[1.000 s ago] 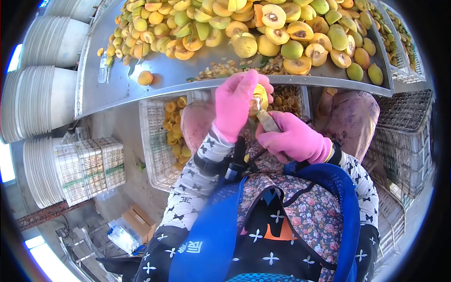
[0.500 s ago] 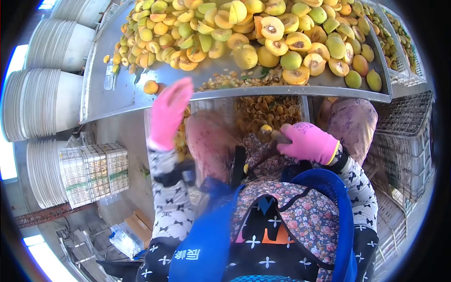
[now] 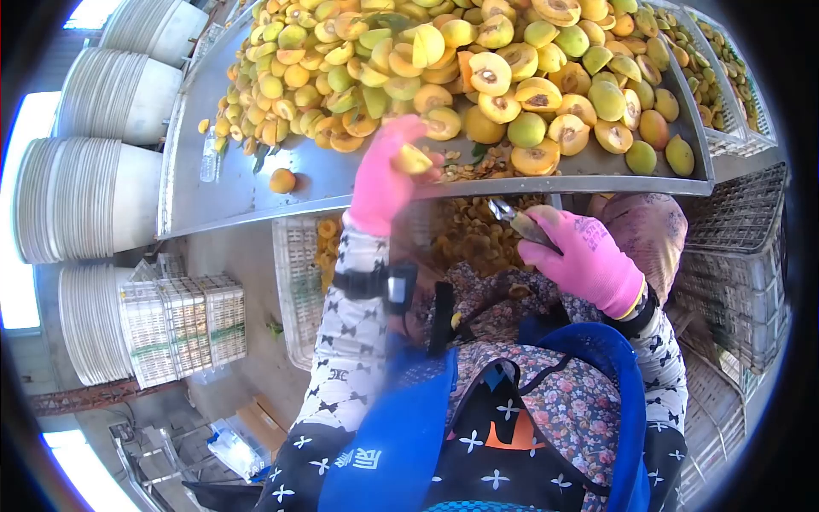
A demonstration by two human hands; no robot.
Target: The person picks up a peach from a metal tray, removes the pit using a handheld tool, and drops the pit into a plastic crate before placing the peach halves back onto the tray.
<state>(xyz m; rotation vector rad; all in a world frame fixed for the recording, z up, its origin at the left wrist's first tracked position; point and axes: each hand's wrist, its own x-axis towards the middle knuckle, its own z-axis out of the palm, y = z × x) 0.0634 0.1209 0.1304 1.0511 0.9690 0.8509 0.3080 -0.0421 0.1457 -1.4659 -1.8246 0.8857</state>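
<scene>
1. A grey sheet-metal table with a raised rim [image 3: 235, 203] carries a heap of yellow, orange and green fruit, many pieces halved [image 3: 341, 72].
2. Near its left side are a clear plastic bottle [image 3: 210, 160] and, apart from the heap, a round orange fruit [image 3: 282, 180].
3. On the room's left stand tall nested stacks of white round tubs [image 3: 90, 200] and white lattice plastic crates [image 3: 183, 320]; grimy grey lattice crates [image 3: 725, 286] stand at the right.
4. Below the table's near edge lie many brownish-yellow fruit pieces [image 3: 482, 230].
5. The left hand in a pink glove [image 3: 384, 183] is raised over that edge, fingers pointing toward the heap, grasping a yellow piece of fruit [image 3: 412, 160].
6. The right hand in a pink glove [image 3: 584, 256], lower and nearer the body, clenches a short-handled tool with a shiny metal tip [image 3: 531, 229], angled up and leftward.
</scene>
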